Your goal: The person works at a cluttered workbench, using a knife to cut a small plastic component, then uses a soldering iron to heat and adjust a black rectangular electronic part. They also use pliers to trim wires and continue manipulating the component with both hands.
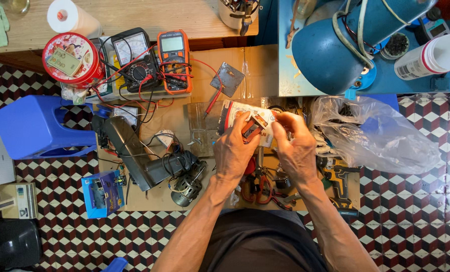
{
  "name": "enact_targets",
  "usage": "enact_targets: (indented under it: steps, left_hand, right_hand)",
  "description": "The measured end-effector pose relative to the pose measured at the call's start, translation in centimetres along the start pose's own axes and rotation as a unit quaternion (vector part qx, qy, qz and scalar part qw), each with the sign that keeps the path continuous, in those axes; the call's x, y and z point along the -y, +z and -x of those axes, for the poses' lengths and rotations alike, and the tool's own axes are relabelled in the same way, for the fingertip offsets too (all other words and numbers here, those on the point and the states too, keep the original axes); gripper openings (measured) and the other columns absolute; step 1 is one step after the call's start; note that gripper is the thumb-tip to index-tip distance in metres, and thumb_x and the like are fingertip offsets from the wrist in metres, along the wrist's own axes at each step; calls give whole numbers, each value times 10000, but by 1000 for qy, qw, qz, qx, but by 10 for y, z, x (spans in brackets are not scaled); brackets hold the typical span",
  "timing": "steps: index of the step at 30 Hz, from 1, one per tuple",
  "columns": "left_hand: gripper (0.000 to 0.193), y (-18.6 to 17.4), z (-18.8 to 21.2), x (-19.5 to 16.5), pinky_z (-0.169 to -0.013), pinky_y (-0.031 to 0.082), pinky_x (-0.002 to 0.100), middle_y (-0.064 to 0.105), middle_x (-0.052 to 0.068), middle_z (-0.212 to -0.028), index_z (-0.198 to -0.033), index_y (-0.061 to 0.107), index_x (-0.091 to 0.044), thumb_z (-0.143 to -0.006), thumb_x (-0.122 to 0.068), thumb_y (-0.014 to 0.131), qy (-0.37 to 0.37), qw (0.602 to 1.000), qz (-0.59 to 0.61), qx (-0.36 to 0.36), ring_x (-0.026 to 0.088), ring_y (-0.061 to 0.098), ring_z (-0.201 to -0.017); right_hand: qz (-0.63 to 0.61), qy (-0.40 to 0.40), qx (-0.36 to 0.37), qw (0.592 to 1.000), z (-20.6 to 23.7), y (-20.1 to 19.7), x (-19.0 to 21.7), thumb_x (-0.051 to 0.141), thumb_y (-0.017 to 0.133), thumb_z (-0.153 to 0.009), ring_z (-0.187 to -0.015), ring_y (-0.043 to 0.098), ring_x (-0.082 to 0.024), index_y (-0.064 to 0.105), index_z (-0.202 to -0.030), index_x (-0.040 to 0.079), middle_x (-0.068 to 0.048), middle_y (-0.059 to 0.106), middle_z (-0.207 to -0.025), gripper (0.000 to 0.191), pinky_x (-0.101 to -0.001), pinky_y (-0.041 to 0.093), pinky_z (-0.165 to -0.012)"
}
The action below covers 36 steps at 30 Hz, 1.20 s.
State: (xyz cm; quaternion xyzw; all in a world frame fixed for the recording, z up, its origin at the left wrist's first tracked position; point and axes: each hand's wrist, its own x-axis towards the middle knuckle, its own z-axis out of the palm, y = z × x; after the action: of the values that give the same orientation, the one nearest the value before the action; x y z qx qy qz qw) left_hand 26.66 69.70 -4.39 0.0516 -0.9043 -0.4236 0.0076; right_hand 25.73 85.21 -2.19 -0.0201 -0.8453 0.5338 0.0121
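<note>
Small boxy part (254, 126), reddish and metallic, sat pinched between both hands just above the person's lap, over a white and red packet (245, 113) held behind it. The left hand (233, 151) had its fingers (246, 122) clamped on the part's near side, while the right hand (296, 148) closed its fingers (281, 121) on the far end and the packet's edge, seemingly so the piece stayed steady and close to the eyes. Below the fingers, red-handled pliers (262, 189) lay on a cardboard sheet (257, 65) spread over the chequered floor (416, 211), probably to keep loose bits together. To the left of the fingers lay a dark motor assembly (184, 181) with tangled leads, and to the right a crumpled clear plastic bag (376, 133). Beyond the fingers stood an orange multimeter (173, 55) and a black analogue meter (133, 58), leads trailing towards the hands, beside a round red tin (71, 59). A blue lamp (335, 48) leaned in from the far right.
</note>
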Motion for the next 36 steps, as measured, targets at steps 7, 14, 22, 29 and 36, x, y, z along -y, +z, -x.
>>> enact_targets:
  steps: [7,14,22,29,36]
  left_hand:
    - [554,-22,1,-6,-782,629,368,782,94,-1099,-1330,550,-129,-841,-204,797,53,998,-4,25,258,782,-928]
    - [575,-46,3,-30,-727,576,446,747,116,-926,-1306,527,-101,-821,-191,822,156,982,-54,88,323,731,-827]
    - [574,-33,5,-44,-743,522,454,678,107,-726,-1294,514,-34,-785,-104,771,172,970,-153,82,311,687,-805]
    - [465,-18,5,-38,-717,520,439,677,107,-730,-1286,531,-29,-859,-71,711,199,956,-200,76,284,691,-785]
    - [566,-25,1,-36,-723,542,445,688,114,-716,-1230,525,-23,-764,-160,817,167,969,-156,100,302,700,-768]
  right_hand:
    - [-344,279,98,891,-2,-8,-25,276,606,-988,-1086,705,-220,573,-1276,0,-146,713,-1168,401,-364,570,-983]
    - [-542,338,215,739,-1,-19,-37,348,597,-1006,-1110,654,-243,570,-1348,17,-149,690,-1225,477,-385,535,-992]
    - [-247,219,102,938,10,-20,-15,305,645,-998,-1059,667,-167,638,-1312,-30,-139,707,-1167,459,-296,539,-928]
    - [66,220,203,952,-12,-35,25,335,645,-928,-899,728,-170,687,-1252,16,-117,763,-1033,456,-290,574,-779]
    - [-96,217,144,961,-13,-38,16,229,624,-963,-950,724,-162,697,-1197,-4,-125,760,-1042,338,-275,568,-853]
